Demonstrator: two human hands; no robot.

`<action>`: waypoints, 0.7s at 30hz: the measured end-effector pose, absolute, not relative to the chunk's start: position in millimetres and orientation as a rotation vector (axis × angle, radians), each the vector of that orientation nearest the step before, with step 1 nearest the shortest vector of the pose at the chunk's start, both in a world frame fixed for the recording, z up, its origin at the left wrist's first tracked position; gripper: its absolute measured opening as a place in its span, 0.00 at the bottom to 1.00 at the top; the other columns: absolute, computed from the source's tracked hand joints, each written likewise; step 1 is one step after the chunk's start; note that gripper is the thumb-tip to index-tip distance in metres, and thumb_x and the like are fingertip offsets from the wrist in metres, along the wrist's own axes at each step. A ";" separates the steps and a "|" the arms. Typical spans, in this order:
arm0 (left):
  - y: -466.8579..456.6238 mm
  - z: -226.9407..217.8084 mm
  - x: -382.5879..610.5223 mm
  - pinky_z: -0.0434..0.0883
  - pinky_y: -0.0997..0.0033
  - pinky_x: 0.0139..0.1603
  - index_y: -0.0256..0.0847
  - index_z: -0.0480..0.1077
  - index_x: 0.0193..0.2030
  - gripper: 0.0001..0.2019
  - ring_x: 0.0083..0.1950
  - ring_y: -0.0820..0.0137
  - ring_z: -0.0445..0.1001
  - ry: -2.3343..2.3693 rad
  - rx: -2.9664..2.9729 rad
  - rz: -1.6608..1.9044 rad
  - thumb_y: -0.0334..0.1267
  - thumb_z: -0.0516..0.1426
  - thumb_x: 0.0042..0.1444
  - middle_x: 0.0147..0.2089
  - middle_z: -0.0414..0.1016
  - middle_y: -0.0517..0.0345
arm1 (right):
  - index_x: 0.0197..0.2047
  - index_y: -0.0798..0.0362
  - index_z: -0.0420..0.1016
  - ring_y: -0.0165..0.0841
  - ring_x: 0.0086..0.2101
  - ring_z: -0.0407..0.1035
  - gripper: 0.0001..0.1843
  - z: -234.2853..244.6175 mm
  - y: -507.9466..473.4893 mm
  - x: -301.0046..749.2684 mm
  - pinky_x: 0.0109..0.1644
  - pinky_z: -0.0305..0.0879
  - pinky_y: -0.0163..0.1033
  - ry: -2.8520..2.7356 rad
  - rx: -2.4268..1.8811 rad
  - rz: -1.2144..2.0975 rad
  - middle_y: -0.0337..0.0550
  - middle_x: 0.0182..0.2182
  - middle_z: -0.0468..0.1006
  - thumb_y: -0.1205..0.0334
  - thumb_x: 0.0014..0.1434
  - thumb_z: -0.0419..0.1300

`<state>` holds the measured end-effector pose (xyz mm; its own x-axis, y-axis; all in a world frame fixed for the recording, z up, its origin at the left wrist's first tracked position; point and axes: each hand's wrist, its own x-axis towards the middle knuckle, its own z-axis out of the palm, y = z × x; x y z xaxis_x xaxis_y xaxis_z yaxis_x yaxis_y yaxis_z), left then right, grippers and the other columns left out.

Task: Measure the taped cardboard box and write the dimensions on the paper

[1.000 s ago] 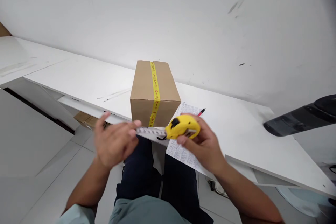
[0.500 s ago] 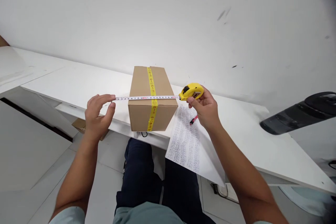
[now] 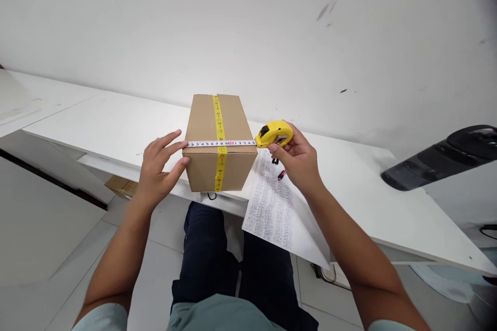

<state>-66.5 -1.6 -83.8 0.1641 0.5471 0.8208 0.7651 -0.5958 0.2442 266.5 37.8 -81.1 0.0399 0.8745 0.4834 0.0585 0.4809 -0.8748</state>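
Observation:
A brown cardboard box [image 3: 205,171] with a strip of yellow printed tape stands on the white desk. A white tape-measure blade [image 3: 209,143] lies straight across its top, close to the front edge. My left hand [image 3: 157,168] is at the box's left edge, index fingertip on the blade's end, thumb against the box's side, other fingers spread. The yellow tape measure [image 3: 280,132] is in my right hand [image 3: 301,158], its mouth against the box's right edge. Part of its casing is hidden by my fingers.
Sheets of printed paper [image 3: 269,207] hang over the front edge of the desk [image 3: 361,191], with a red and black pen [image 3: 281,174] on them. A dark bottle [image 3: 435,160] stands at the right. The wall runs behind; another carton [image 3: 120,185] sits below at left.
My left hand has moved right, up to the box's left edge. The blade between my hands is shorter, its free end now at that edge. The whole view has shifted slightly.

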 end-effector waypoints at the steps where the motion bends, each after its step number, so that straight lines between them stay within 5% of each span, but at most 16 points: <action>1: -1.7 -83.7 -66.7 0.68 0.53 0.69 0.51 0.73 0.59 0.15 0.67 0.61 0.73 -1.262 -2.196 -1.410 0.44 0.59 0.67 0.66 0.75 0.52 | 0.66 0.40 0.71 0.40 0.51 0.76 0.36 -81.3 37.9 266.1 0.52 0.80 0.49 -1.396 -0.892 0.776 0.42 0.55 0.79 0.51 0.55 0.72; 9: -3.7 -82.4 -68.3 0.65 0.51 0.70 0.50 0.76 0.47 0.05 0.51 0.67 0.82 -1.260 -2.069 -1.454 0.42 0.61 0.66 0.48 0.84 0.59 | 0.75 0.39 0.57 0.42 0.49 0.78 0.50 -84.3 27.1 275.9 0.51 0.81 0.49 -1.344 -0.899 0.815 0.46 0.53 0.80 0.53 0.55 0.74; 15: -29.7 -87.8 -67.4 0.69 0.49 0.68 0.49 0.76 0.45 0.06 0.45 0.66 0.82 -1.110 -1.865 -1.533 0.35 0.64 0.62 0.43 0.84 0.58 | 0.57 0.44 0.78 0.35 0.37 0.77 0.26 -89.5 -6.6 312.2 0.36 0.79 0.41 -1.393 -0.885 0.859 0.42 0.44 0.82 0.55 0.56 0.75; 21: -69.3 -95.5 6.9 0.67 0.48 0.70 0.51 0.76 0.46 0.10 0.38 0.73 0.79 -0.798 -2.200 -1.543 0.32 0.64 0.61 0.43 0.82 0.63 | 0.46 0.43 0.79 0.30 0.33 0.77 0.20 -99.5 -49.5 290.8 0.35 0.78 0.34 -1.421 -0.737 1.310 0.37 0.36 0.81 0.59 0.52 0.78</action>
